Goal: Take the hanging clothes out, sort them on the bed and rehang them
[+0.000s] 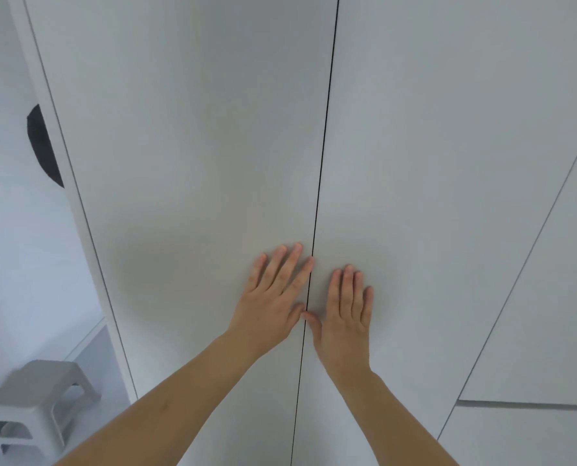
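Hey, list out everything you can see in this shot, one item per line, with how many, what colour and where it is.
wardrobe doors: two, pale grey-white, filling the middle of the view, shut, with a thin dark seam between them
side panels: at least two, same pale grey-white, right of the doors, one above the other at lower right
stool: one, light grey plastic, on the floor at lower left
dark rounded shape: one, black, at the left edge beside the wardrobe frame; cannot tell what it is
wall: pale, far left
left hand: one, flat on the left door beside the seam, fingers straight
right hand: one, flat on the right door beside the seam, fingers straight
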